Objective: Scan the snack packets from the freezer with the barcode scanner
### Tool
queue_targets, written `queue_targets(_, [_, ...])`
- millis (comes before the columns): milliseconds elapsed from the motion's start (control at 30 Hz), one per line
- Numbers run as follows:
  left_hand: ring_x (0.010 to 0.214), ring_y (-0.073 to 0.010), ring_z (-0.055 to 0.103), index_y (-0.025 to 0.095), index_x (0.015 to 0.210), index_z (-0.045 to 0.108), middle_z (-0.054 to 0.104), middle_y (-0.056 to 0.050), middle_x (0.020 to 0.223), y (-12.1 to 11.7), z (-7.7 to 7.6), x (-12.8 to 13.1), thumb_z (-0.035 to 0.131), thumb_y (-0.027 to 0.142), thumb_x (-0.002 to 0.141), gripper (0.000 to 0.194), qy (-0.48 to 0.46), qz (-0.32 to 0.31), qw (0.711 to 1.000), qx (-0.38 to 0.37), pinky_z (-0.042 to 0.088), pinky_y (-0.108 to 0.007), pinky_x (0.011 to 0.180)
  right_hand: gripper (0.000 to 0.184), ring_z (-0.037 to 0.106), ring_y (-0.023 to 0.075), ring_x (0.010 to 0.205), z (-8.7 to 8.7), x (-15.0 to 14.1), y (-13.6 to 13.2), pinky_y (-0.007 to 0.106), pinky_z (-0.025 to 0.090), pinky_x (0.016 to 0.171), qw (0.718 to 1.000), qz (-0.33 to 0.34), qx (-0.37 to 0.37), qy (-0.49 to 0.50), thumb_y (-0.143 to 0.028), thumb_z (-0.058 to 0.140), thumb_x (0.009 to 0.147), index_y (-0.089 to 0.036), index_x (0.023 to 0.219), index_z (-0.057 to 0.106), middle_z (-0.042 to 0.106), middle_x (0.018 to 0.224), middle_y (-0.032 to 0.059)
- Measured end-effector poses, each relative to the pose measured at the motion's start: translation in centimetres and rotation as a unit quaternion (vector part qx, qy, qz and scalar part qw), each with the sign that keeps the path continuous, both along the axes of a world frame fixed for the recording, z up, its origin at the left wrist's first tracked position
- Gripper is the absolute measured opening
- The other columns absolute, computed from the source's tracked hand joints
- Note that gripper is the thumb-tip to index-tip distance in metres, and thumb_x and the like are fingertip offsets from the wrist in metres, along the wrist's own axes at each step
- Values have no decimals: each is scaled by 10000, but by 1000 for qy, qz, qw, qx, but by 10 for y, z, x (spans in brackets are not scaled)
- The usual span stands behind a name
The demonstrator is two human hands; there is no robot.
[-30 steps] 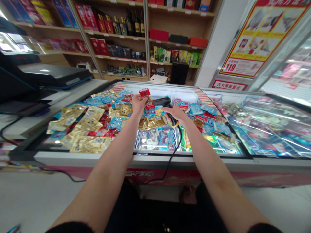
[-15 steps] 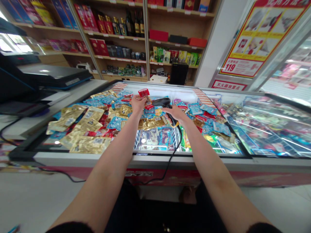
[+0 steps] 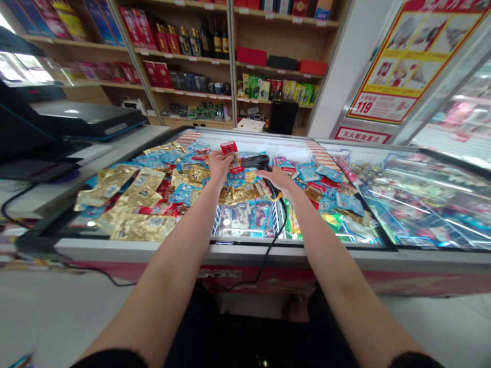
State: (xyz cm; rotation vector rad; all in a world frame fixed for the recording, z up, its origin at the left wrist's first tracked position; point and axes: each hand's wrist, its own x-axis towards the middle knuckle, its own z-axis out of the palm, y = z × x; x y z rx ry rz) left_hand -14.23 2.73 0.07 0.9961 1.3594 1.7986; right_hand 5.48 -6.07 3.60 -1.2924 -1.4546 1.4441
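- The red packet (image 3: 229,147) is in the left hand (image 3: 219,164), raised over the heap near the far side of the freezer (image 3: 126,250). The fingers have it pinched by its lower part, with the red top showing above them.
- It looks light and thin, so a fingertip pinch should be enough; its shiny film may be a little slippery and would probably crease under a hard squeeze (what is inside, I cannot tell).
- An edge or lower corner seems the best place to take hold, since that leaves the printed face uncovered and flatter.
- The scanner (image 3: 256,161) is in the right hand (image 3: 279,179), which is wrapped around its handle; whether a finger presses the trigger cannot be seen. Its head points toward the packet and lies near the left fingers; I cannot tell whether they touch.
- It looks stiff and heavier than the packet, with the head likely to tip forward, so a palm grip on the handle suits it. The cord (image 3: 269,249) hangs from the handle over the near edge and may drag slightly.
- Gold packets (image 3: 143,226) and blue packets (image 3: 307,171) lie loosely overlapped around both hands; they look soft and likely to slide if nudged.
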Motion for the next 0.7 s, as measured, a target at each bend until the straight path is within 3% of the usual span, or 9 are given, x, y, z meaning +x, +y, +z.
queue_targets(233, [727,-173,703,210,849,567,707,12,749,-6,-2,15,727,135,660,259,15,-36,999,2,563,-272,699,421,456,109,338,-4,15,8,238,375,331,999,-25,29,16,-223,650,1004,-202,601,532,538,454,-9])
queue_targets(400, [735,-156,690,181,861,624,717,-6,763,-8,-8,38,735,158,694,202,45,-99,994,14,548,-263,734,363,466,104,344,2,40,9,232,398,334,995,-90,16,50,-227,666,986,-202,649,532,546,473,-19])
queue_targets(700, [738,-166,722,178,1064,622,753,-14,841,-16,1,128,754,138,753,340,59,-156,986,-25,567,-282,737,241,489,103,355,11,113,5,218,395,325,971,-198,57,119,-220,688,933,-198,736,551,579,511,-21])
